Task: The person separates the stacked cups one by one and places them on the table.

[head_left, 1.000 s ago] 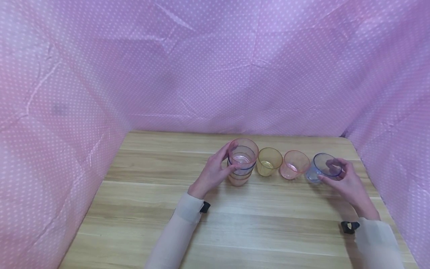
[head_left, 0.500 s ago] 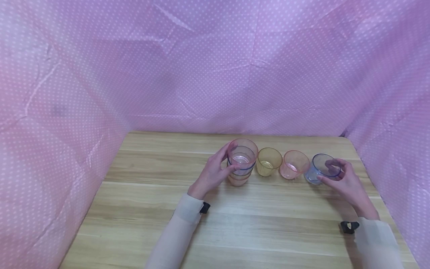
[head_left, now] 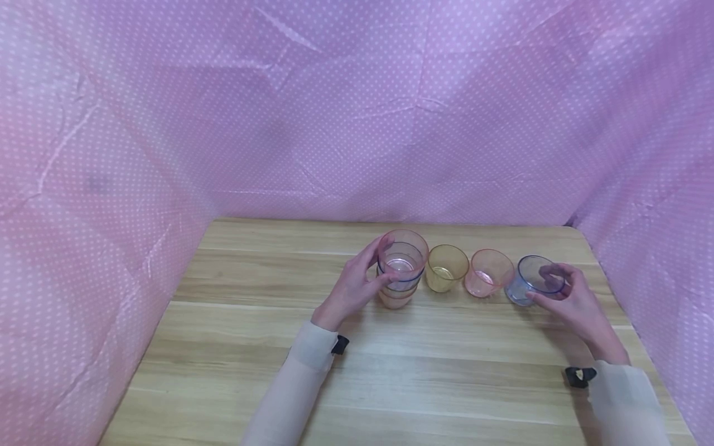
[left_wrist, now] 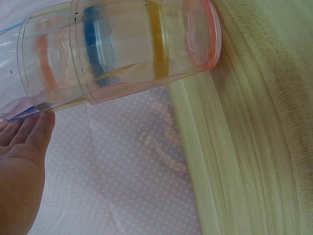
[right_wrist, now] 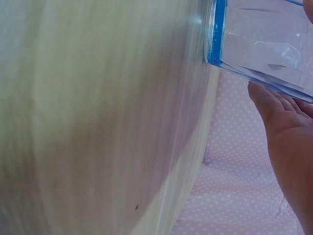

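My left hand (head_left: 357, 284) grips the upper part of a stack of nested clear cups (head_left: 397, 300), with a pink-rimmed cup on top. Blue, yellow and pink bands show through the stack (left_wrist: 124, 54) in the left wrist view, its pink base down at the wooden surface. At the right end of the row, my right hand (head_left: 577, 303) holds a blue cup (head_left: 520, 291) near its rim, thumb in front and fingers behind. That cup's blue base (right_wrist: 216, 34) appears at the tabletop in the right wrist view. A yellow cup (head_left: 443, 282) and a pink cup (head_left: 484, 284) stand upright between my hands.
The cups are in a line toward the back of a light wooden table (head_left: 390, 384). Pink polka-dot cloth (head_left: 357, 124) hangs behind the table and along both sides.
The blue cup in my right hand has shifted slightly left, toward the pink cup, over the last second. My left hand and the stack have hardly moved.
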Tool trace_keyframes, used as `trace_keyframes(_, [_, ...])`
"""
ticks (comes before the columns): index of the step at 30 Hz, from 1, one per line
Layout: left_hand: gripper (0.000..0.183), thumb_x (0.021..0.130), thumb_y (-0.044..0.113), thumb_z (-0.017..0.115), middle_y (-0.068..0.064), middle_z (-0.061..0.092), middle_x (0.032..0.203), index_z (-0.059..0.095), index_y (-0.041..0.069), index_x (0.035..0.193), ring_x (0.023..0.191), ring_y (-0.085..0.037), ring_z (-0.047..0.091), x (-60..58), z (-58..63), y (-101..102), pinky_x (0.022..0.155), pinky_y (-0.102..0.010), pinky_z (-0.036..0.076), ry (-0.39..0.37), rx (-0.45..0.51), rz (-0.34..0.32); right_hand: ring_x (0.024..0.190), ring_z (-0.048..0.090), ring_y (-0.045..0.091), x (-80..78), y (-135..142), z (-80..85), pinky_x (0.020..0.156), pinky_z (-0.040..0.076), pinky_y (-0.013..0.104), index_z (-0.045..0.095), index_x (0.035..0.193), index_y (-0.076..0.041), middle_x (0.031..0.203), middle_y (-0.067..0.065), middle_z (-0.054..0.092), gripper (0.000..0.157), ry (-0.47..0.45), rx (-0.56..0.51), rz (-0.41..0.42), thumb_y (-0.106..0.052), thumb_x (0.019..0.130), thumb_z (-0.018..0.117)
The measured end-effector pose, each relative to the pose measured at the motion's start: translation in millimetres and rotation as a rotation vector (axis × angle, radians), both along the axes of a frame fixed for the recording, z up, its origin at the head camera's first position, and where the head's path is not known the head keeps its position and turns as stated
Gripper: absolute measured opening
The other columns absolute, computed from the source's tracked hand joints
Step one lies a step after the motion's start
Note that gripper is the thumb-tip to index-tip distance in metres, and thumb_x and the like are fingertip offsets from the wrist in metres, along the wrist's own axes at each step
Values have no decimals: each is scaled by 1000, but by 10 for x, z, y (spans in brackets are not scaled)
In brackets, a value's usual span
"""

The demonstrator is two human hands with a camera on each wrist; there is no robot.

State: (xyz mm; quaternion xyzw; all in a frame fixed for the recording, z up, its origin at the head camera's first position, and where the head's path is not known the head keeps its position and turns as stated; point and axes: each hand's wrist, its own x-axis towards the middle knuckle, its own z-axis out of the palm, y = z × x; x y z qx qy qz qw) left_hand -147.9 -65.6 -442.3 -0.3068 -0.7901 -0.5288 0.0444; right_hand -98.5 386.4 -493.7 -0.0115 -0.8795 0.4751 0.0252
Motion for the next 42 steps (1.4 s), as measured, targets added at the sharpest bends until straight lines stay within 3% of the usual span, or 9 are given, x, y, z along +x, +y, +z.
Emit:
trace_keyframes(9, [72,97,26,72,-13,49,156,39,0,156,140,-29,52,-3,-8,-12,118,-28,41,-1,-4,-3,109,55,-8,-1,15,-23,86,46,1,27,151,12,135,-1,52,83,74,-11,39,-3,90,80])
trace_keyframes(13, [71,96,16,75,-13,50,156,39,0,155,139,-29,52,-12,-3,-5,117,-28,42,-13,-3,-5,122,48,-7,14,22,-13,95,42,0,20,157,10,146,18,48,89,63,-11,51,-3,92,79])
trace_keyframes(17, [71,97,18,75,-11,50,157,39,1,156,139,-29,53,-14,-6,0,117,-28,42,-39,-8,-5,143,35,3,54,25,15,105,32,0,3,162,5,161,35,26,99,26,-26,66,-4,95,75])
trace_keyframes(21, [74,98,31,71,-9,48,158,38,4,158,140,-29,51,-15,-18,5,118,-30,41,-53,-17,-6,156,18,20,95,28,76,111,22,-1,-3,165,-2,169,26,12,101,10,-36,53,-8,98,73])
trace_keyframes(25, [74,98,29,73,-10,48,158,37,5,159,139,-29,53,-13,-33,6,118,-33,42,-56,-9,9,157,14,26,141,10,179,108,22,-3,4,168,-15,173,7,10,93,14,-22,-7,-17,101,70])
trace_keyframes(29, [74,96,17,76,-10,51,156,38,6,159,137,-28,55,-6,-52,7,118,-32,42,-65,6,30,150,28,11,179,-47,283,109,29,0,20,167,-18,171,1,23,79,99,-36,-78,-14,103,66])
trace_keyframes(34, [73,97,20,75,-8,50,156,39,7,159,139,-26,52,3,-72,15,118,-33,42,-63,17,42,137,43,-1,211,-155,410,107,37,4,38,160,-15,161,-6,43,63,202,-55,-139,-9,103,64])
trace_keyframes(38, [74,98,34,71,-7,50,157,38,8,159,139,-26,52,15,-97,20,119,-35,41,-56,40,50,130,54,1,217,-341,514,106,43,9,52,150,-3,149,-5,57,52,319,-145,-158,2,100,64])
trace_keyframes(42, [84,96,59,60,-6,50,157,37,9,160,138,-27,54,15,-120,32,119,-37,41,-47,53,55,126,60,9,205,-566,578,109,45,15,57,140,8,138,1,66,46,476,-303,-94,15,95,61])
